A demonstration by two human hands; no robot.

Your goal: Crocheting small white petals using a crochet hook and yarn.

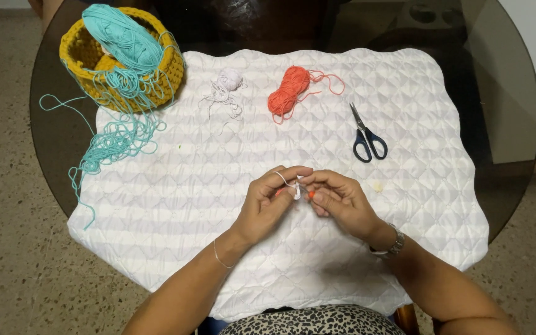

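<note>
Near the front edge of the white quilted mat (156, 211), your left hand (268, 201) and right hand (336, 201) meet, fingertips touching, both pinched on a small white crochet piece (296, 189). A loop of white yarn runs over your left forefinger, and an orange-tipped crochet hook (310, 195) shows between the hands; which hand grips it you cannot tell from here. The white piece is tiny, hardly more than a few stitches by the look of it, so the work seems to be at its start, with nearly all of it left to do. Toward the mat's far edge lie a small loose ball of white yarn (227, 84) and, just beside it to the right, a skein of orange yarn (288, 92), apart from both hands. Black-handled scissors (367, 139) lie closed toward the far right. At the far left corner a mustard crochet basket (88, 59) holds turquoise yarn (122, 40), which spills in tangles down the mat's left edge.
</note>
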